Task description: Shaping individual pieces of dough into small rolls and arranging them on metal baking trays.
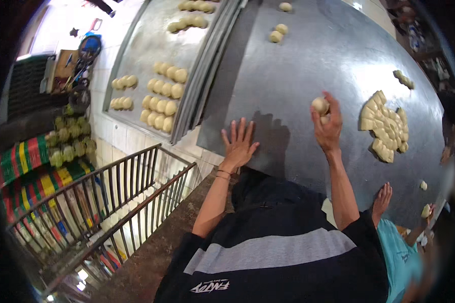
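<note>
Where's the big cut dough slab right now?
In the head view, the cut dough slab lies on the right part of the grey table, right of the person's right hand, with a small dough strip beyond it.

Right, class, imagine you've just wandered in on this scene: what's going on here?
A person in a dark top is handling dough at a metal table. Their right hand has its fingers around a dough ball, while their left hand is spread flat near the table's edge. To the left, a tray carries rows of dough balls; to the right lies a cut-up mass of dough. At lower right, a co-worker in teal holds a small dough piece.
</note>
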`<control>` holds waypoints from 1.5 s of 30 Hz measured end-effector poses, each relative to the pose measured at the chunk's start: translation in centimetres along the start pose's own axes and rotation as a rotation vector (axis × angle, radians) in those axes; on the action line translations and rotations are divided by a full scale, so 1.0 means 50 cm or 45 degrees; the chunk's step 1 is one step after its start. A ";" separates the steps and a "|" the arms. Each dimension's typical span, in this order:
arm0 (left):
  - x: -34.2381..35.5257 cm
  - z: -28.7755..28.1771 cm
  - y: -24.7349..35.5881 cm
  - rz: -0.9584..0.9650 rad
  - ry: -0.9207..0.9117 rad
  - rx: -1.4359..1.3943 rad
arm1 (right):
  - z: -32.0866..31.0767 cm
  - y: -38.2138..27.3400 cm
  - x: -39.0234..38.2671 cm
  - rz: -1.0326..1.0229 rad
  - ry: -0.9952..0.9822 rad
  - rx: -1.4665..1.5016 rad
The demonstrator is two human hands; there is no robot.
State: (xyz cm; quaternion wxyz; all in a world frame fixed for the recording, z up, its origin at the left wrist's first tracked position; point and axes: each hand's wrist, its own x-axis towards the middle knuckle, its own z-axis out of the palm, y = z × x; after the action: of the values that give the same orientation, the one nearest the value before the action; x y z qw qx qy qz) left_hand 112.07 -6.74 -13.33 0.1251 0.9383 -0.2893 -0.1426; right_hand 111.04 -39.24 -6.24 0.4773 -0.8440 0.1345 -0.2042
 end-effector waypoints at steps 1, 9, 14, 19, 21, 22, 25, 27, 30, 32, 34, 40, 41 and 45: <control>0.002 0.001 -0.001 -0.004 -0.032 0.004 | -0.022 0.013 0.014 -0.005 0.304 0.045; 0.018 0.002 -0.002 0.020 -0.248 0.001 | -0.093 0.160 -0.010 0.235 0.182 -0.662; 0.016 -0.009 0.008 -0.025 -0.236 0.024 | -0.091 0.193 -0.056 0.648 0.550 0.000; 0.028 -0.049 0.033 -0.045 -0.254 -0.001 | -0.065 0.148 -0.037 0.695 0.073 -0.135; 0.040 -0.074 0.053 -0.117 -0.335 0.024 | -0.045 0.098 -0.044 0.779 -0.071 -0.183; 0.046 -0.086 0.067 -0.091 -0.210 0.015 | -0.033 0.068 -0.052 0.680 -0.014 -0.076; 0.065 -0.111 0.127 0.038 -0.165 -0.809 | 0.007 -0.035 -0.106 0.521 0.062 0.216; 0.074 -0.114 0.177 -0.014 -0.068 -1.568 | 0.027 -0.089 -0.140 0.600 -0.223 0.495; 0.084 -0.106 0.242 -0.044 0.183 -1.209 | 0.042 -0.143 -0.170 0.623 -0.322 0.590; 0.089 -0.102 0.270 -0.008 0.331 -1.116 | 0.042 -0.164 -0.174 0.554 -0.241 0.465; 0.091 -0.102 0.285 -0.118 0.387 -0.908 | 0.042 -0.176 -0.173 0.440 -0.192 0.392; 0.084 -0.123 0.270 0.108 0.338 -0.776 | 0.103 -0.191 -0.162 0.860 0.164 0.675; 0.082 -0.127 0.261 -0.073 0.262 -1.388 | 0.118 -0.189 -0.159 0.916 0.184 0.614; 0.079 -0.126 0.223 -0.156 0.214 -1.541 | 0.157 -0.162 -0.136 0.746 0.013 0.487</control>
State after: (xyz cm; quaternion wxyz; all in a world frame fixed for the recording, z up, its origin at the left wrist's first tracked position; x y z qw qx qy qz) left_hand 111.67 -17.00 -4.73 0.6496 0.7238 -0.0916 -0.2139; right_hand 109.01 -26.36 -4.35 0.6646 -0.6638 0.3326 -0.0844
